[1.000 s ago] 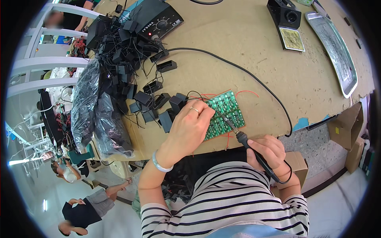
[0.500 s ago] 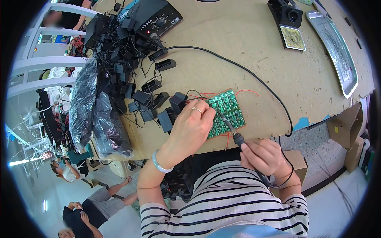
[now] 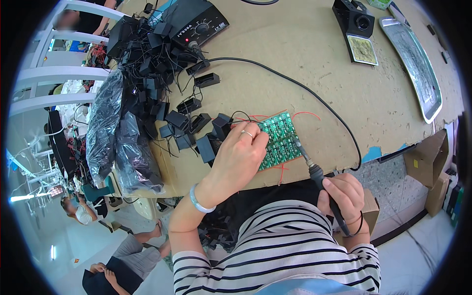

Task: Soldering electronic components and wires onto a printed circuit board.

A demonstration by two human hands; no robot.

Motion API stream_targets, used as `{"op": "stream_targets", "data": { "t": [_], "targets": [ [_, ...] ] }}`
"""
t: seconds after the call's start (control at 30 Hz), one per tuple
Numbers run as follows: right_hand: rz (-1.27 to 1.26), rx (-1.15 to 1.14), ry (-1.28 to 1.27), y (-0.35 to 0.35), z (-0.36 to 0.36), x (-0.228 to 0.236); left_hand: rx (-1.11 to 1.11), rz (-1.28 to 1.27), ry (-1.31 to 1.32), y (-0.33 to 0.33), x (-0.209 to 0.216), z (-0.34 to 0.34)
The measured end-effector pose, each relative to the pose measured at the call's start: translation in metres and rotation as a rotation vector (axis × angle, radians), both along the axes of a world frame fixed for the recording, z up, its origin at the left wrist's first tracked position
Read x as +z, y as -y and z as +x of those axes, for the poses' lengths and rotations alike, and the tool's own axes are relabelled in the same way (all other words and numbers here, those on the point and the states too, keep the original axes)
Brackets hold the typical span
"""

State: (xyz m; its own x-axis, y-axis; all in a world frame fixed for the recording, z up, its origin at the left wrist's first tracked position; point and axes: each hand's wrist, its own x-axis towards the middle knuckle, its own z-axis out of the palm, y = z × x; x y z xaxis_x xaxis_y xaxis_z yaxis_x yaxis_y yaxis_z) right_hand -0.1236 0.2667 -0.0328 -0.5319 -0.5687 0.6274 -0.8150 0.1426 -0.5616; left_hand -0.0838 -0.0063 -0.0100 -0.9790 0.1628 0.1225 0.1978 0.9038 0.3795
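A green circuit board (image 3: 281,152) with several rows of small parts lies near the table's front edge, red wires sticking out around it. At its left side my left hand (image 3: 242,150) is closed in a pinch, with a thin black wire (image 3: 242,113) from a small black plastic case (image 3: 221,126) running to the fingertips. The exact pinch point is hidden by the fingers. Held by its dark handle in my right hand (image 3: 345,196) is a soldering iron (image 3: 317,173). Its metal tip is over the board's right part; whether it touches cannot be made out.
Many black cases with wires (image 3: 152,73) heap up at the left beside clear plastic bags (image 3: 132,152). Behind stands a soldering station (image 3: 200,24), its cable (image 3: 295,78) arching across the table. An iron stand (image 3: 361,24) and a metal tray (image 3: 418,69) are at the far right.
The soldering iron in my right hand has moved right, its tip going from near my left fingertips to the board's right part. My left hand has stayed nearly still.
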Motion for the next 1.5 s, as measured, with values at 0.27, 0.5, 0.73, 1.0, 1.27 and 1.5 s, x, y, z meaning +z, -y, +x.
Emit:
{"op": "stream_targets", "data": {
  "t": [0.27,0.5,0.73,1.0,1.27,1.5],
  "targets": [
    [0.004,-0.018,0.008,-0.004,0.000,0.002,-0.005,-0.084,-0.003,0.001,0.004,-0.004],
    [-0.011,-0.024,0.036,-0.005,0.002,0.003,-0.019,-0.145,-0.016,0.000,0.008,-0.006],
    [0.011,-0.081,0.041,-0.009,0.004,0.006,-0.037,-0.226,-0.026,-0.001,0.008,-0.003],
    [0.003,-0.104,0.029,-0.008,0.002,0.009,0.112,-0.127,-0.271,0.036,0.046,-0.009],
    [-0.015,-0.096,0.036,-0.009,0.002,0.011,-0.120,-0.277,-0.057,0.144,0.048,-0.045],
    [-0.019,-0.096,0.057,-0.011,0.002,0.008,0.130,0.801,-0.043,0.112,0.036,-0.052]
  ]
}}
